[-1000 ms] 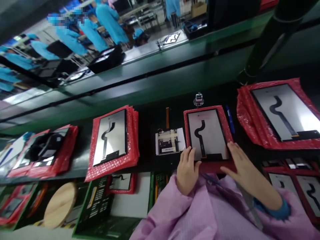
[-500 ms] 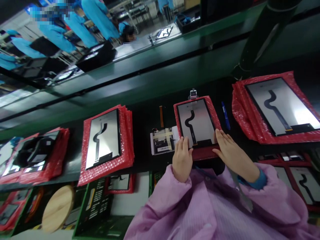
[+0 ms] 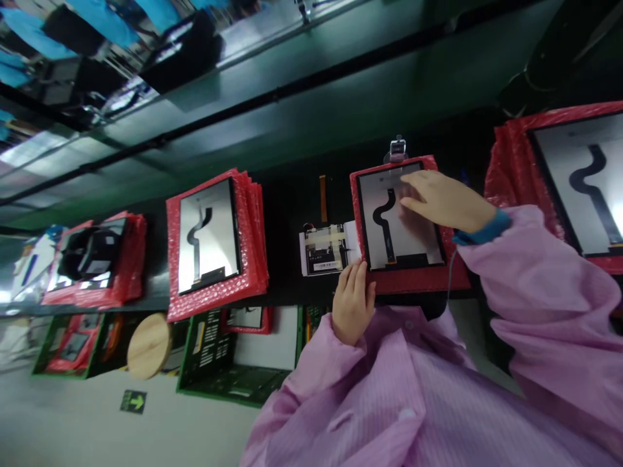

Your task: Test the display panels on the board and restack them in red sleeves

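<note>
Head view: display panel [image 3: 411, 241] on red bubble wrap [image 3: 418, 281], dark bench [image 3: 287, 194]
Left hand [image 3: 352, 302], loosely curled, touches the wrap's lower-left edge, grip unclear; right hand [image 3: 448, 201], spread and empty, is over the panel

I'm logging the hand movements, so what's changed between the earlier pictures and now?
The right hand has left the lower right corner of the display panel and moved up over its upper right part; whether it touches is unclear. The left hand remains by the lower left corner. The display panel, the orange flex strip and the circuit board stayed put.
</note>
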`<action>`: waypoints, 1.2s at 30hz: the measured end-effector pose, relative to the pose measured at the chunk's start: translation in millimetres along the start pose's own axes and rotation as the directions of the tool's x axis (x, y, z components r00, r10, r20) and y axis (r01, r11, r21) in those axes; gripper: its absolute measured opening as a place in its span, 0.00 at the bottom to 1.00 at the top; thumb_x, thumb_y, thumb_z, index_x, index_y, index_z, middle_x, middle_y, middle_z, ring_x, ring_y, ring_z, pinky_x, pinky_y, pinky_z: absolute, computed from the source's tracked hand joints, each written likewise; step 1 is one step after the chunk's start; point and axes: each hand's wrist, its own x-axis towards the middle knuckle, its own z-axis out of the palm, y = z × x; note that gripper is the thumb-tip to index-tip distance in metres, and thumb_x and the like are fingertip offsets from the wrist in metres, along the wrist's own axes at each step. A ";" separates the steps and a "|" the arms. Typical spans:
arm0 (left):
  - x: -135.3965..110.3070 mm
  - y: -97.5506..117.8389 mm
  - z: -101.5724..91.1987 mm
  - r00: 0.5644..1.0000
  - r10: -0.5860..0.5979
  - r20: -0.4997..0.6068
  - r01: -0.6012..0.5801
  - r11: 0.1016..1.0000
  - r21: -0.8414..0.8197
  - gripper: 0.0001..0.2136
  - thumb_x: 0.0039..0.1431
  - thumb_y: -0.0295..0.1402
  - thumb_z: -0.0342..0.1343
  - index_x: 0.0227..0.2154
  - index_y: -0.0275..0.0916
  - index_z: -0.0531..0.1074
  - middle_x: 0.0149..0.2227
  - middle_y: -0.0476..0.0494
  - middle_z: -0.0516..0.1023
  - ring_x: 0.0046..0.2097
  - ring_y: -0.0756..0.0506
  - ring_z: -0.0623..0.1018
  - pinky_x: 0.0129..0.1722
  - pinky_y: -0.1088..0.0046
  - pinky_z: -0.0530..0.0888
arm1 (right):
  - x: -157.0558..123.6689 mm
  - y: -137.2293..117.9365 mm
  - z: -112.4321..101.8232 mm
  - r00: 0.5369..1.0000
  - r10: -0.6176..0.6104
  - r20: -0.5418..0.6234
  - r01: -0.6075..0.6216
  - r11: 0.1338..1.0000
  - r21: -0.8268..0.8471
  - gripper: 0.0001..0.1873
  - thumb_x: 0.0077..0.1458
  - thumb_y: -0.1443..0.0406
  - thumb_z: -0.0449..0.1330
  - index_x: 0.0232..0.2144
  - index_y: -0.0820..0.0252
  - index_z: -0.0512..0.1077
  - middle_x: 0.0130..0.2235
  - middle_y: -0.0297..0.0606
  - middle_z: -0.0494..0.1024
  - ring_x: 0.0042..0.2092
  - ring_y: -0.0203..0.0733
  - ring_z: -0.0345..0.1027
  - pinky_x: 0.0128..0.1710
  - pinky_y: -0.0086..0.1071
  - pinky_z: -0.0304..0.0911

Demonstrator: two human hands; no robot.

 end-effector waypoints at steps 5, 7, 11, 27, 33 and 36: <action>-3.4 3.2 3.7 0.999 0.043 -0.012 -0.042 0.997 0.063 0.23 0.71 0.30 0.49 0.67 0.32 0.59 0.61 0.30 0.75 0.63 0.37 0.73 0.60 0.57 0.75 | 17.6 8.6 30.0 0.993 0.044 -0.113 -0.047 0.999 -0.024 0.31 0.65 0.60 0.53 0.65 0.73 0.63 0.64 0.60 0.67 0.67 0.61 0.59 0.66 0.56 0.60; -3.8 3.6 4.3 0.999 0.054 -0.005 -0.053 0.995 0.082 0.24 0.71 0.31 0.50 0.67 0.32 0.59 0.62 0.29 0.74 0.63 0.36 0.73 0.61 0.56 0.75 | 17.0 24.9 37.5 0.982 0.101 -0.161 -0.109 0.993 -0.040 0.30 0.65 0.62 0.51 0.65 0.73 0.62 0.64 0.61 0.66 0.67 0.63 0.58 0.64 0.59 0.60; -7.2 6.2 4.8 0.999 0.034 0.021 -0.035 0.996 0.079 0.26 0.71 0.37 0.52 0.67 0.32 0.60 0.64 0.28 0.72 0.66 0.34 0.70 0.61 0.53 0.74 | 26.6 55.4 44.9 0.942 0.209 -0.261 -0.224 0.974 -0.029 0.29 0.66 0.64 0.47 0.65 0.73 0.62 0.63 0.61 0.68 0.64 0.64 0.60 0.60 0.62 0.60; 17.4 43.3 2.0 0.956 -0.172 -0.237 0.107 0.959 -0.262 0.11 0.68 0.20 0.51 0.44 0.38 0.76 0.40 0.43 0.82 0.43 0.48 0.81 0.47 0.72 0.80 | 47.3 76.8 42.3 0.864 0.423 -0.274 -0.363 0.899 0.243 0.08 0.65 0.67 0.50 0.38 0.62 0.70 0.53 0.61 0.68 0.54 0.60 0.55 0.52 0.55 0.54; 27.0 48.6 -6.9 0.951 -0.078 -0.298 0.014 0.978 -0.210 0.12 0.69 0.21 0.49 0.44 0.38 0.77 0.39 0.43 0.83 0.41 0.47 0.80 0.44 0.71 0.81 | 52.3 84.0 50.8 0.832 0.437 -0.341 -0.377 0.897 0.229 0.09 0.62 0.69 0.51 0.38 0.65 0.71 0.49 0.60 0.72 0.51 0.57 0.60 0.52 0.52 0.56; 28.0 46.1 -11.0 0.944 -0.049 -0.328 -0.011 0.984 -0.178 0.14 0.69 0.20 0.48 0.44 0.38 0.77 0.39 0.43 0.83 0.41 0.47 0.80 0.45 0.70 0.81 | 53.6 79.4 47.6 0.830 0.471 -0.299 -0.446 0.882 0.151 0.12 0.61 0.71 0.50 0.41 0.69 0.73 0.49 0.59 0.73 0.52 0.56 0.63 0.52 0.49 0.57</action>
